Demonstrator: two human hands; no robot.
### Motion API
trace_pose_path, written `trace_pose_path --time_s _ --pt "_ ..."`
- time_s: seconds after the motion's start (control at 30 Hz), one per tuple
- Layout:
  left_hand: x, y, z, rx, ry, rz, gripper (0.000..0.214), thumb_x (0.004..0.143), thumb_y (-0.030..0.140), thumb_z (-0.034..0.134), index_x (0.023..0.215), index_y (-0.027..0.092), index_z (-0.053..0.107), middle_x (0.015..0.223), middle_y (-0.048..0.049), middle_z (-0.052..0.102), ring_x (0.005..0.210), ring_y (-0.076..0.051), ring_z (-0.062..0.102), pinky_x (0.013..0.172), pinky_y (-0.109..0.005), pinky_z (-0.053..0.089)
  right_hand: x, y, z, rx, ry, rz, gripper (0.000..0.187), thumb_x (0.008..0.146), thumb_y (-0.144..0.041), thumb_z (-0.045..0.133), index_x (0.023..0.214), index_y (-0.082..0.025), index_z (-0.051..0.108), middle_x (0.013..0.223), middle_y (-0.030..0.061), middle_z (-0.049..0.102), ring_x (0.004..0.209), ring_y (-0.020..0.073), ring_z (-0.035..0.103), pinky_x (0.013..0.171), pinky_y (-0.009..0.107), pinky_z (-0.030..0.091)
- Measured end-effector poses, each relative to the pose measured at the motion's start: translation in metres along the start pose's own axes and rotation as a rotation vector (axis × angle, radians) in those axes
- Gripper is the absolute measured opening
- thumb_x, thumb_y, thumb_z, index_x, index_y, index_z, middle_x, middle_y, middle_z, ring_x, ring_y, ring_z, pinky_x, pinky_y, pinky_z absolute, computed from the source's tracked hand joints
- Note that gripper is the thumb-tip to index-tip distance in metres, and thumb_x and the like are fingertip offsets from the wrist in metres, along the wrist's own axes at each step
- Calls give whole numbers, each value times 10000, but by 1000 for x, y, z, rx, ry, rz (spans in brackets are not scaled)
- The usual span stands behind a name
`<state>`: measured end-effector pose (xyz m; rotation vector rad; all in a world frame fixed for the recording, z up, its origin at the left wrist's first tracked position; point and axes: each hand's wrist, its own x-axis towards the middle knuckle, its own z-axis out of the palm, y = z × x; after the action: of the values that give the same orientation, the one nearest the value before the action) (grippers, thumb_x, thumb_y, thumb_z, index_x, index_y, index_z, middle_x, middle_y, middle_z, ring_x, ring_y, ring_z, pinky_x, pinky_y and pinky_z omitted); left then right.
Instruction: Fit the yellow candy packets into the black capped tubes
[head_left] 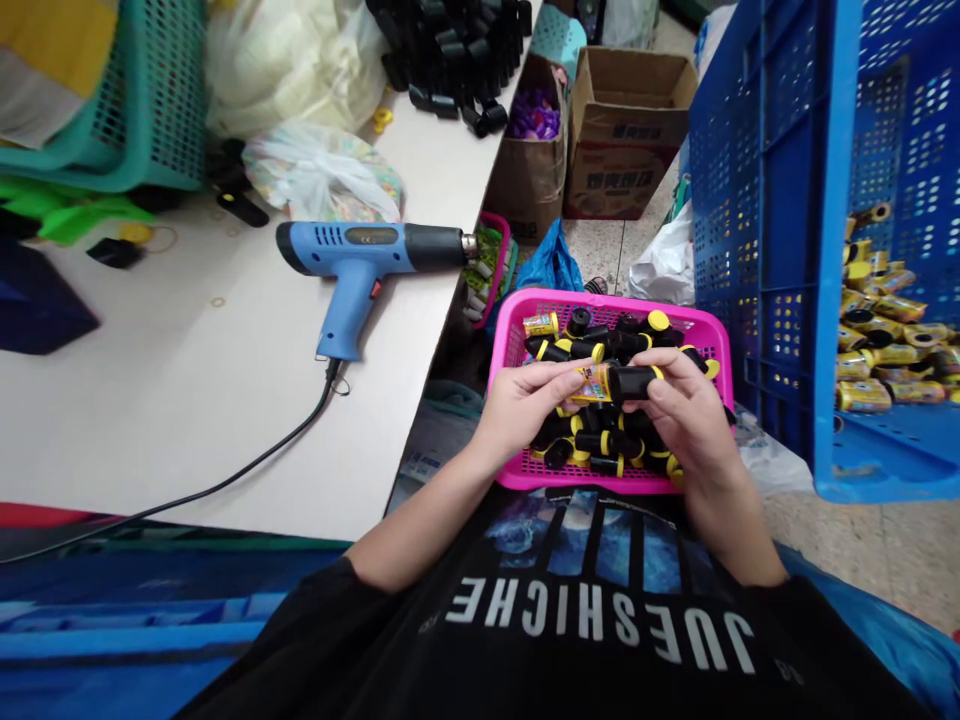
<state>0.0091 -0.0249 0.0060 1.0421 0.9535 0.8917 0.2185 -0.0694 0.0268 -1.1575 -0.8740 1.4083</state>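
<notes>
Above a pink plastic basket (570, 480), the left hand (517, 405) pinches the yellow-labelled end of a small cylinder (619, 382) between thumb and pressed-together fingers, while the right hand (686, 415) grips its black sleeve, fingers curled closely around it. More black-and-yellow cylinders (607, 442) fill the basket; a blue heat gun (360, 250) lies left of it, a blue plastic crate (780, 200) stands right.

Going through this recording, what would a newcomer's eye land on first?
The left hand and right hand at the centre stand out first, holding a black cylinder with a yellow printed label above a pink plastic basket heaped with black, yellow-capped cylinders. To the left, a blue heat gun lies on a white table. To the right stands a large blue plastic crate holding yellow-labelled cylinders.
</notes>
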Motion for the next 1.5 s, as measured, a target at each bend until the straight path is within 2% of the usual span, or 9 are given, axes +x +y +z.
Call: trace_pose_path --time_s 0.17,0.33,0.57,0.9,1.03,1.2,1.3,1.37,1.5 --pt "-1 0 1 7 -14 45 366 821 480 813 1082 225 829 1042 -72 830 742 -152 755 695 -246 631 0 10 -4 -265 39 -188 380 800 -388 857 1125 -312 675 1021 4 723 909 168 693 850 310 588" --pt "-1 2 2 -69 -51 -12 421 791 473 842 1137 236 808 1108 -68 820 753 -157 774 732 -280 671 0 15 -2 -371 105 -370 379 823 -360 842 1100 -300 590 1018 5 704 908 159 693 839 299 569" --pt "0 -1 2 -101 -37 -25 427 822 511 807 1131 217 813 1164 -80 805 910 -211 792 793 -314 686 6 12 6 -316 113 -290 390 812 -445 827 1008 -279 534 922 -12 679 810 142 668 751 281 561" --pt "-3 1 7 -29 -19 106 287 860 460 787 1052 253 837 1233 -67 786 1117 -250 751 852 -320 664 7 17 21 -265 298 -272 409 808 -501 819 951 -267 516 766 -65 567 628 96 554 595 232 483" --pt "-3 6 9 -12 -43 131 295 864 412 794 1115 257 820 1204 -61 795 1072 -215 756 920 -320 627 6 22 20 -233 215 -314 440 777 -451 866 1020 -289 537 838 -50 638 704 120 629 679 262 543" --pt "1 8 8 -57 -132 134 375 734 349 906 1052 181 797 1084 -83 802 977 -201 756 892 -293 604 3 31 15 -209 46 -401 556 741 -488 896 1197 -334 618 1144 12 717 1034 189 691 898 325 569" --pt "2 5 8 -73 -141 117 406 718 348 914 1066 184 783 1128 -85 790 1022 -211 746 919 -308 596 2 30 18 -102 14 -276 435 942 -615 624 1268 -327 640 1374 45 648 1242 223 625 1023 382 544" --pt "2 3 10 -92 -160 99 423 711 346 915 1085 196 786 1186 -90 784 1101 -235 734 969 -332 588 2 29 24 -16 -54 -98 428 1007 -608 496 1277 -308 639 1369 61 656 1243 235 638 1042 421 547" --pt "0 3 12 -48 -170 59 426 677 352 933 1062 214 815 1184 -86 795 1151 -262 727 1023 -360 574 4 32 31 6 -127 31 518 946 -692 537 1221 -268 652 1191 82 722 1101 258 706 966 448 588"
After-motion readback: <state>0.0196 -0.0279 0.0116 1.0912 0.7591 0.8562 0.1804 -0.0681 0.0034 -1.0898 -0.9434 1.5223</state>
